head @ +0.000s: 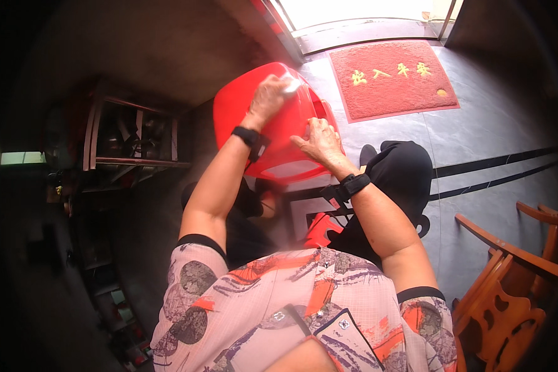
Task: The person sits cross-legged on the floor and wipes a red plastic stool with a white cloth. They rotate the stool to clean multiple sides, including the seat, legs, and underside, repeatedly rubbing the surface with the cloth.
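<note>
A glossy red plastic stool [235, 100] stands before my knees, its broad smooth face turned up towards me. Openings show in its right and near sides. My left hand [266, 100] is over that face, fingers curled about a small white piece [292, 86], perhaps cloth or tissue. Motion blur hides its exact shape. On the right, my right hand [321, 138] grips the stool's edge, thumb resting on the upper face and fingers towards the side opening. Each wrist wears a black strap with a small dark device hanging from it.
A red doormat [390, 93] with yellow writing lies before the bright doorway. Wooden chairs [502, 297] stand at right. A metal-framed rack [135, 135] holding items is at left. Another red plastic piece [323, 230] shows between my legs on the grey tiled floor [474, 135].
</note>
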`<state>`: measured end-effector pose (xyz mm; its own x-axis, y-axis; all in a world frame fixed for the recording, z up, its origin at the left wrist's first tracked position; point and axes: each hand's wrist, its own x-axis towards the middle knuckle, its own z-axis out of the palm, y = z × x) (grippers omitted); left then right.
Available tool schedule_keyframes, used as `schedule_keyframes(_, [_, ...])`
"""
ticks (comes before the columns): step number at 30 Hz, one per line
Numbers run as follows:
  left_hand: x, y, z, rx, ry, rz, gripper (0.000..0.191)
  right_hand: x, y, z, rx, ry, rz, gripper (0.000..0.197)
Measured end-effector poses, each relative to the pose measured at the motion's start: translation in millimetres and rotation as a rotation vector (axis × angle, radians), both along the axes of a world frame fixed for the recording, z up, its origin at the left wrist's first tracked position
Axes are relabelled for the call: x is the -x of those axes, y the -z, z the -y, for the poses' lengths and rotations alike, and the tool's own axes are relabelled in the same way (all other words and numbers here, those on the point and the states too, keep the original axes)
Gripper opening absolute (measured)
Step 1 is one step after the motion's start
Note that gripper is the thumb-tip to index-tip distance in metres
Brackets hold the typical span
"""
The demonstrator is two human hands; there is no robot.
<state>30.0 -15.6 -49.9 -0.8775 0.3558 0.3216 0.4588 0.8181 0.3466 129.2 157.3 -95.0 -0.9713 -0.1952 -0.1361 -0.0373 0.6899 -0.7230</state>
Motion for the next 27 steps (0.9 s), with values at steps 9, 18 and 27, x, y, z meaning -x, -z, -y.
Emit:
schedule_keyframes(9, [-5.0,10.2,5.8,-0.078,0.032,0.019,0.023,2.7,3.7,3.0,0.064,0.021,0.015,0.065])
schedule_keyframes(18, [-0.2,-8.8,-10.7,0.056,0.225,-0.135,0.015,-2.1,2.6,3.9,-0.035,0.000,-0.062,0.060])
schedule_keyframes(27, [-2.2,-28.1,-45.7,0.298,0.269,0.064,0.031,-18.1,-30.0,-1.1,-0.177,0.078,-0.229,0.040])
